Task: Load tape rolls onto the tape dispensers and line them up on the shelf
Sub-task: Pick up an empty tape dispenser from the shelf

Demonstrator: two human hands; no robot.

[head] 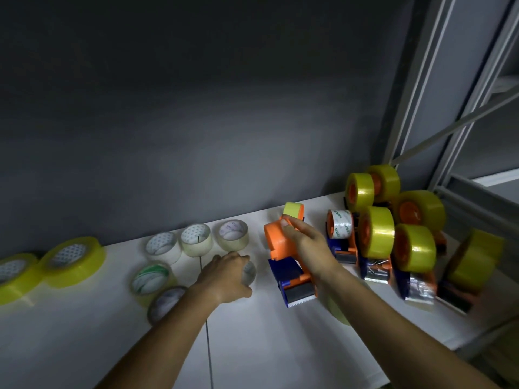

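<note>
An orange and blue tape dispenser (283,256) stands on the white shelf (252,332) with no roll on its orange hub. My right hand (303,237) holds the top of that hub, thumb on its face. My left hand (227,272) grips a clear tape roll (249,273) just left of the dispenser. Several clear rolls lie flat behind and left of it, such as one (233,234) at the back. To the right, several loaded dispensers with yellow rolls (376,231) and one with a clear roll (341,224) stand in a cluster.
Two wide yellow rolls (70,261) lie at the far left of the shelf. A grey wall runs behind the shelf. Metal shelf uprights (421,80) rise at the right. A yellowish roll (337,310) lies under my right forearm.
</note>
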